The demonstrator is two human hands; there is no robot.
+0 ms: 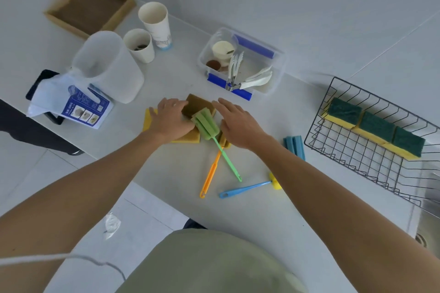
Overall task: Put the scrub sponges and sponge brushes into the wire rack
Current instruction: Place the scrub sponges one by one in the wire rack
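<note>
Sponge brushes: blue-handled brush (247,188) and orange-handled brush (210,173) lie nearest us, below our hands. Green brush (205,123) rests across scrub sponges (190,135), between our left hand (170,118) and right hand (238,123); both flat, fingers spread, gripping nothing. Risk: lifting sponges tips green brush off. Wire rack (371,150), far right of hands, holds three sponges.

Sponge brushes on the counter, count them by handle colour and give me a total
Green handle: 1
Orange handle: 1
Blue handle: 1
Total: 3 handles in plain sight. A blue foam piece beside the wire rack shows no handle, so it is not counted.
</note>
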